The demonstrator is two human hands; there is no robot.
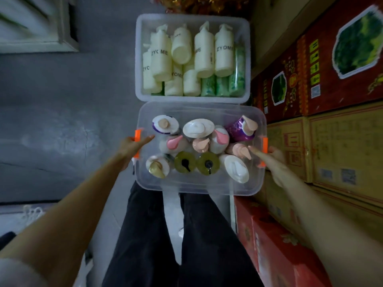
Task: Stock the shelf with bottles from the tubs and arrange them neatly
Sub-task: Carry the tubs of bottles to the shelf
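While clamped on the near tub [199, 188] at its orange-latched ends, left hand [132, 145] and right hand [271, 156], thumbs hooked over rim. Inside near tub: upright pump bottles [199, 146], loosely packed. Likely risks: toppling if tilted; knock against cartons [331, 141] right of near tub.

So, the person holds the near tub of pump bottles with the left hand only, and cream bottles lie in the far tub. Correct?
No: the head view shows both the left hand and right hand holding the near tub by its sides. The rest stands.
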